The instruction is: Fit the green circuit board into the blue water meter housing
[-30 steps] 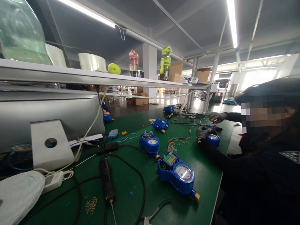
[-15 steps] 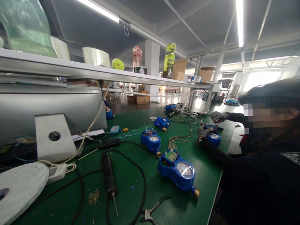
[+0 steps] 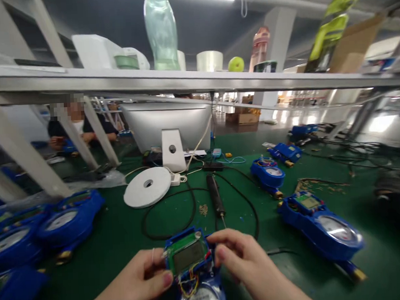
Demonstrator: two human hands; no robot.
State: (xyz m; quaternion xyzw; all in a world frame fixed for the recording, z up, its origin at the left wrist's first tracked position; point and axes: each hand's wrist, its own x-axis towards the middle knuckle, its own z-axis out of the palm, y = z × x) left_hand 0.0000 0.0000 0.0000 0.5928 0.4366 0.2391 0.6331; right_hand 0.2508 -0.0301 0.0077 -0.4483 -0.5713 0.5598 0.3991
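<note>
Meter in a blue plastic housing (image 3: 199, 278), topped by a green circuit board with a rectangular grey display (image 3: 188, 256), sits at six o'clock in your view. Your bare left hand (image 3: 144, 276) pinches its left edge between thumb and fingers. Your bare right hand (image 3: 239, 259) has its fingers curled against the upper right corner; whether they pinch something small there, I cannot tell.

The likeliest trouble is the bundle of thin, multicoloured wires (image 3: 189, 287) looping out below the display: tilting the board too far could strain a joint, and pressing it down carelessly could trap a strand against the housing.

Taking that meter as your clock's centre, a black-handled power screwdriver (image 3: 215, 195) lies at one o'clock on the green worktop (image 3: 117, 229), its thin metal bit pointing towards your right hand, so a sideways sweep could knock it. Just left of it, a loose pile of small brass-coloured screws (image 3: 203, 209) could scatter if your knuckles or the looped black cable (image 3: 251, 201) dragged through. Another blue meter with a clear round dial (image 3: 322, 228) lies near three o'clock, well apart, where a bump seems less likely.
</note>
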